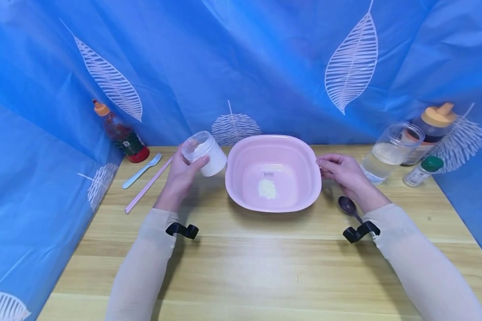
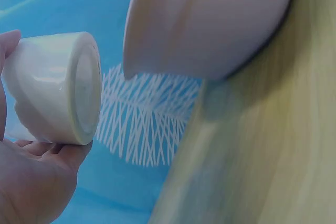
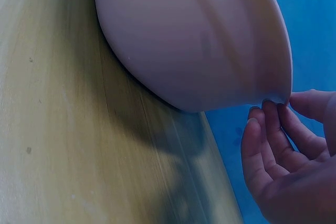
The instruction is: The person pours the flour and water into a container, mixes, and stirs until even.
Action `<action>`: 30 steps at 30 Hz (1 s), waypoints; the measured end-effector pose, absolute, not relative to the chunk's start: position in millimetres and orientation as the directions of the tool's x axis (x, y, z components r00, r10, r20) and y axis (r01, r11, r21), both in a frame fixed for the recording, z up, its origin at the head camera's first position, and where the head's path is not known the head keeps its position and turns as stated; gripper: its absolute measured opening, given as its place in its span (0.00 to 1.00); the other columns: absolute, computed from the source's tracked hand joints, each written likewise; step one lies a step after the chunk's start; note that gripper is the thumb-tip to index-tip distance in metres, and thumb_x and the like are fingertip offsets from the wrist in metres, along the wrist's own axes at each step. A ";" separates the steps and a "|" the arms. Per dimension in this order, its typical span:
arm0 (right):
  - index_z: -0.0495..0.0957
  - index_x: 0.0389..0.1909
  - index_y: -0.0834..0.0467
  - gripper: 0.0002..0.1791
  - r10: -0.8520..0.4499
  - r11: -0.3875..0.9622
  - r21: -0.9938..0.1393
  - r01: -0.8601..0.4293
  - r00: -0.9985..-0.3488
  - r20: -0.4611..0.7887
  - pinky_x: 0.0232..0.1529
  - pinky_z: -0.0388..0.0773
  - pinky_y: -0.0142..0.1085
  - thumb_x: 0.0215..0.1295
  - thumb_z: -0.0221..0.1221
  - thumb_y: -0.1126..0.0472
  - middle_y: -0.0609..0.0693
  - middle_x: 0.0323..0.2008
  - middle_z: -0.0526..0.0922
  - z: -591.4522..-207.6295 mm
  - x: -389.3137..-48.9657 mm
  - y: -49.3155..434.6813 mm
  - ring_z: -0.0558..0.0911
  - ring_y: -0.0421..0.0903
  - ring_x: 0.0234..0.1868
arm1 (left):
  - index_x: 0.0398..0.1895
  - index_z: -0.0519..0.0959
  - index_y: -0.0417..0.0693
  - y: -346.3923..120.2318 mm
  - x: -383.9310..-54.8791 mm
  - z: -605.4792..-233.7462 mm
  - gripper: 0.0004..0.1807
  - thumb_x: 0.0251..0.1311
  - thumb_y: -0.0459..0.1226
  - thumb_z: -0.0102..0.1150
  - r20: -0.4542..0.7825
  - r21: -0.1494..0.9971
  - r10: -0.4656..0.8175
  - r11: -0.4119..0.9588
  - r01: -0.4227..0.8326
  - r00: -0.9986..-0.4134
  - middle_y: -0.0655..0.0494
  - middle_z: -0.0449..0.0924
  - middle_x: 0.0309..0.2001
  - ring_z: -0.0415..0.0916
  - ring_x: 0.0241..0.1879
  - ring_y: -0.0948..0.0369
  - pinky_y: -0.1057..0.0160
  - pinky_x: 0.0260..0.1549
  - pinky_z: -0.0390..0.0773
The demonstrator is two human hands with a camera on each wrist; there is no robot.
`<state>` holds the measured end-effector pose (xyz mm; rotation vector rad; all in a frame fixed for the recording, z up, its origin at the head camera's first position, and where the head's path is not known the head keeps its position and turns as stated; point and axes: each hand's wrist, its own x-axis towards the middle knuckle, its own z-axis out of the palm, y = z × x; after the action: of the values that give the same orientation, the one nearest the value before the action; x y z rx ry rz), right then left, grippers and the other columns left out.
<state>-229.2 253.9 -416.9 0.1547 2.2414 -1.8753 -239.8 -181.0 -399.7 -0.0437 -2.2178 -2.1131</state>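
My left hand (image 1: 180,179) grips a clear plastic jar (image 1: 213,159) of white powder, tilted in the air just left of the pink basin (image 1: 245,156). In the left wrist view, the jar's round base (image 2: 86,88) faces the basin and the thumb and fingers wrap its sides. A small heap of pale powder (image 1: 267,189) lies on the basin floor, below the printed lettering. At the basin's right edge, my right hand (image 1: 345,174) pinches the rim between thumb and fingertips; the right wrist view shows these fingers (image 3: 254,150) under the rim.
A dark spoon (image 1: 347,206) lies by the right wrist. Behind it stand a clear cup of liquid (image 1: 379,160), a green-capped shaker (image 1: 422,172) and an orange-capped bottle (image 1: 434,127). At left are a red sauce bottle (image 1: 124,136), a light-blue fork (image 1: 142,171) and pink chopsticks (image 1: 148,185).
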 end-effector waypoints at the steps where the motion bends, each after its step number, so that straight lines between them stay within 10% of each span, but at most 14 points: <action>1: 0.68 0.73 0.74 0.30 -0.056 0.181 -0.959 0.217 -0.972 -0.230 0.46 0.88 0.26 0.83 0.57 0.56 0.29 0.37 0.86 -416.6 -229.2 254.0 0.87 0.30 0.40 | 0.81 0.61 0.40 -184.2 -239.3 -400.9 0.42 0.65 0.33 0.69 0.072 0.995 -0.040 0.066 0.069 -0.997 0.44 0.73 0.71 0.73 0.66 0.58 0.55 0.79 0.69; 30: 0.69 0.73 0.73 0.29 -0.059 0.190 -0.955 0.227 -0.968 -0.242 0.47 0.88 0.27 0.84 0.56 0.56 0.30 0.38 0.86 -417.6 -229.6 255.8 0.87 0.31 0.41 | 0.85 0.53 0.48 -254.4 -245.8 -441.1 0.55 0.61 0.38 0.80 -0.041 0.947 -0.075 0.316 -0.063 -0.996 0.43 0.62 0.82 0.60 0.81 0.46 0.42 0.84 0.59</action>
<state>-229.6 255.8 -417.6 0.1617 2.2388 -1.8599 -245.8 -254.4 -441.1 0.1335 -2.5402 -1.8262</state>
